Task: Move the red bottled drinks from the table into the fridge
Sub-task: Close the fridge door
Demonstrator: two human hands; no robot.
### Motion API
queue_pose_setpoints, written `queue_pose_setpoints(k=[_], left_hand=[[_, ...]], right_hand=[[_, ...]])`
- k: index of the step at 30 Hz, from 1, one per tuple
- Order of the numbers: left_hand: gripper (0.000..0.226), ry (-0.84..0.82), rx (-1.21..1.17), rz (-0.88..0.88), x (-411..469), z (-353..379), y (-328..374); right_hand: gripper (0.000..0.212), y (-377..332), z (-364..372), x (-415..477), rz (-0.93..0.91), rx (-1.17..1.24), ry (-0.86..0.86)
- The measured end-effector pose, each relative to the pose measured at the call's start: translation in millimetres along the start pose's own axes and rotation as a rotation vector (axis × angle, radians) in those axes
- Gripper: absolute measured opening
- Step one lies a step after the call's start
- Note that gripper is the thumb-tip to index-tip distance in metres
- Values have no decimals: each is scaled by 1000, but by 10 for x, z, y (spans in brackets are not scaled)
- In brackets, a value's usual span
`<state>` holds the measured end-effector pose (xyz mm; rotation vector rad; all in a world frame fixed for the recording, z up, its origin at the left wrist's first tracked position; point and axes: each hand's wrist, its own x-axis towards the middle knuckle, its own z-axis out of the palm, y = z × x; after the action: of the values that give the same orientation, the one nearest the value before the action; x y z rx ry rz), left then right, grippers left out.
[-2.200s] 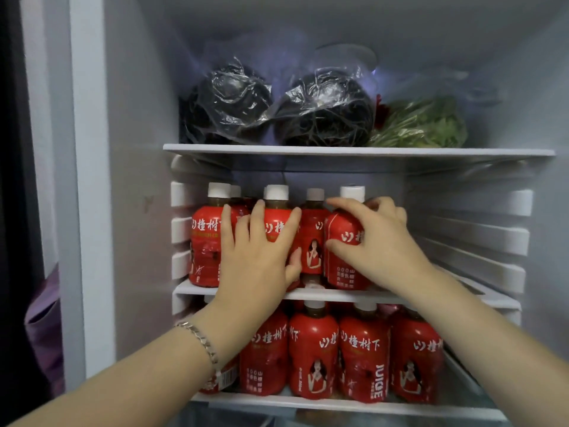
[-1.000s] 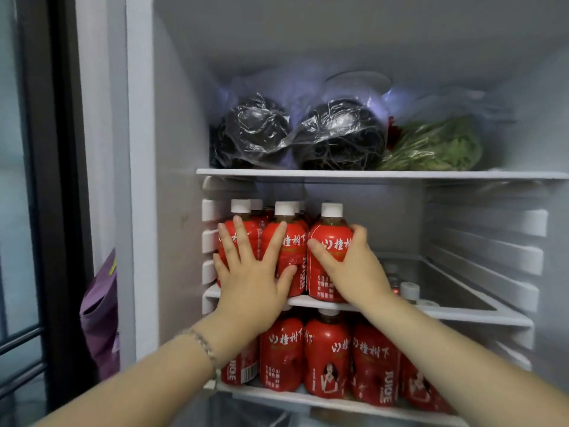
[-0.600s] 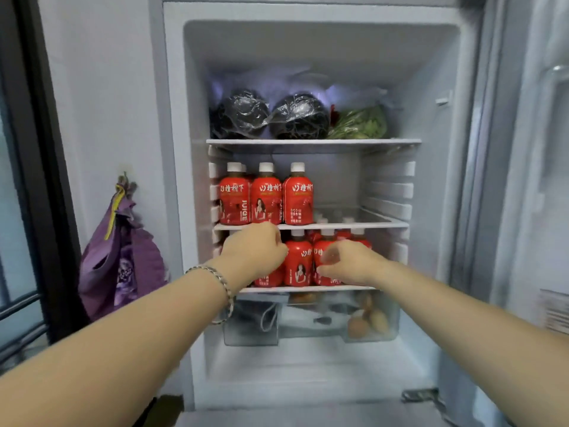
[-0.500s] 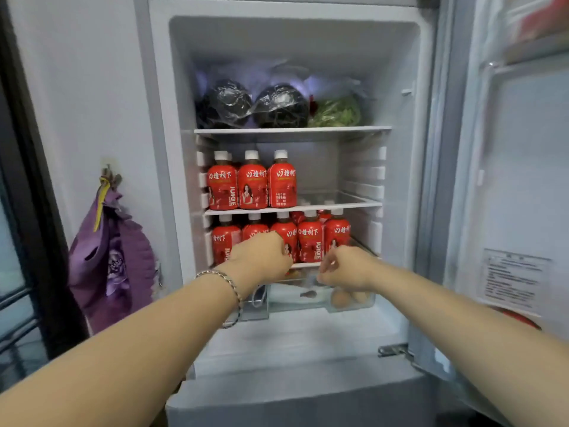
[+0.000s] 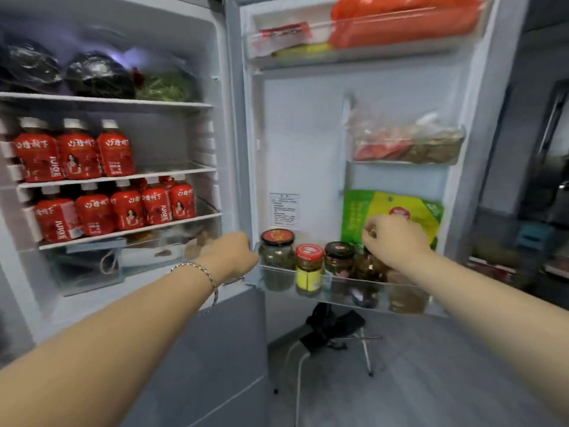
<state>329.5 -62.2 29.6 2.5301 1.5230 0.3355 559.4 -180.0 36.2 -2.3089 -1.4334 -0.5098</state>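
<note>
Head view, left hand [image 5: 226,252] blurred, fingers hidden

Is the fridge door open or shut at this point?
Open. The fridge door is swung wide, with the jars in its rack facing the camera, and the red bottles inside stand exposed.

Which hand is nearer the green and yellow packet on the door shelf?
Right. The right hand is in front of the green and yellow packet, overlapping its lower edge. The left hand is far to its left, past the jars.
</note>
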Motion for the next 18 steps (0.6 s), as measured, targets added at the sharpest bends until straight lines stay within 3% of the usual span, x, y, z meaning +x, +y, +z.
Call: queue_pose_setpoints(k=[5, 9, 13, 18], left_hand=[[20, 61, 35, 50, -56, 243, 670], [17, 86, 31, 18, 3, 487, 1240], [17, 107, 10, -47, 23, 615, 1579], [24, 163, 0, -133, -15, 654, 1649]], right_hand=[[32, 992, -37, 2, 158, 126, 87], [68, 1681, -22, 186, 258, 282, 212], [108, 2066, -48, 563, 413, 610, 67], [114, 2202, 15, 830, 346, 811, -89]])
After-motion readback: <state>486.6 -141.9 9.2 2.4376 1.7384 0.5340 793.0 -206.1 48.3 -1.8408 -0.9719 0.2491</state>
